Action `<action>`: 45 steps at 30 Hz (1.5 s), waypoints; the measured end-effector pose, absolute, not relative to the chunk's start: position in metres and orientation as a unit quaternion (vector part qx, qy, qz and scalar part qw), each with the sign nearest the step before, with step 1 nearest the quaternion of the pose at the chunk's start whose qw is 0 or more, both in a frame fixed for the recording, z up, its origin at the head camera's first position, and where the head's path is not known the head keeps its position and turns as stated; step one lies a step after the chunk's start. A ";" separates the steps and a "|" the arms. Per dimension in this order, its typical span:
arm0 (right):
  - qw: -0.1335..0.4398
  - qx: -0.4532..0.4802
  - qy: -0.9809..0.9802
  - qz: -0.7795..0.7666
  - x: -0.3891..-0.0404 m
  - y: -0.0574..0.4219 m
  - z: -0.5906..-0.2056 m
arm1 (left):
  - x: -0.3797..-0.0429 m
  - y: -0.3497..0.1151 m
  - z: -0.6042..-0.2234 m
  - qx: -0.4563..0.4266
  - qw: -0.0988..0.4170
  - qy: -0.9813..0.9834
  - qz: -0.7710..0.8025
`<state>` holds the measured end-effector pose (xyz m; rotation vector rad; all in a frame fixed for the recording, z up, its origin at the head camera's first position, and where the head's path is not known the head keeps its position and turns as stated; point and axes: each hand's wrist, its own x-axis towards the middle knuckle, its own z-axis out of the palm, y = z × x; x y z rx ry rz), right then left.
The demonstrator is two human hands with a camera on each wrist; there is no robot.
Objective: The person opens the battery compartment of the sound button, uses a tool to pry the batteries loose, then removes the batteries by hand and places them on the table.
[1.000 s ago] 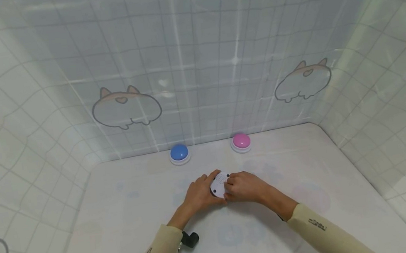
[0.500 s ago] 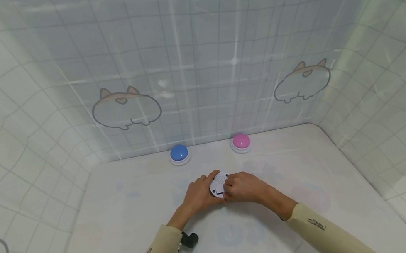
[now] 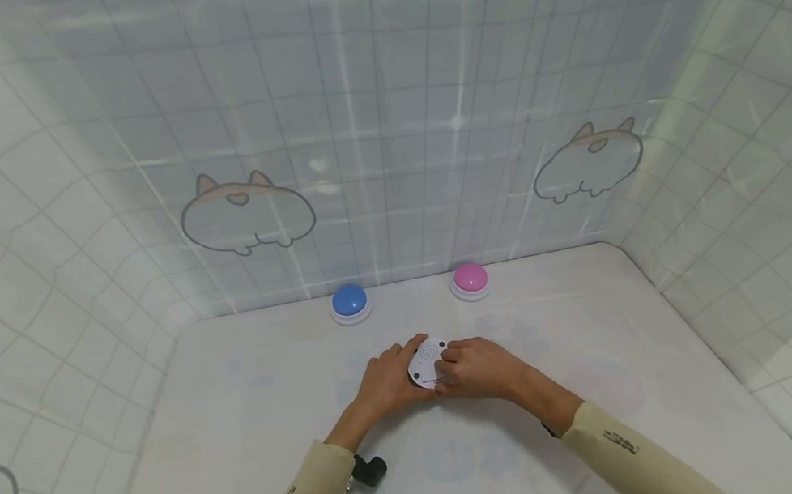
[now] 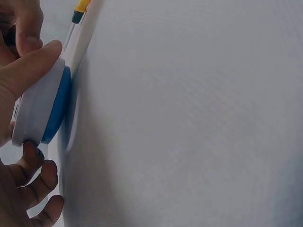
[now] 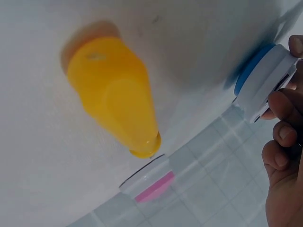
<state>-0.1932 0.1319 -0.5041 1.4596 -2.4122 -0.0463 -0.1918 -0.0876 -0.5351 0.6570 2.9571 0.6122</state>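
Note:
A round white push button with a blue dome is held upside down near the middle of the table, its underside facing up with speaker holes, dark feet and a thin dark cover line. My left hand grips its left side between thumb and fingers. My right hand has curled fingers on the underside and the thumb at the near edge. Those fingers partly cover the cover area. In the right wrist view a yellow handle lies on the table; the left wrist view shows a yellow-handled screwdriver.
At the back of the table stand a blue-domed button on the left and a pink-domed button on the right. Behind them rises a grid-patterned wall curtain. A black camera part hangs at the left wrist.
Both hands stay around the button in nearly the same place. A dark L-shaped line on its underside, plain half a second ago, looks thinner now. The right fingers shifted slightly.

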 end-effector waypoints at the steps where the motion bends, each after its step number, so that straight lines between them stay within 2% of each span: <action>1: 0.161 0.510 -0.845 -0.012 -0.193 0.132 -0.504 | -0.191 -0.088 -0.535 0.213 0.025 0.956 0.198; 32: 0.191 0.504 -0.843 0.006 -0.186 0.141 -0.509 | -0.190 -0.086 -0.535 0.205 0.031 0.959 0.193; 45: 0.206 0.493 -0.845 0.020 -0.185 0.146 -0.499 | -0.189 -0.086 -0.534 0.207 0.030 0.958 0.196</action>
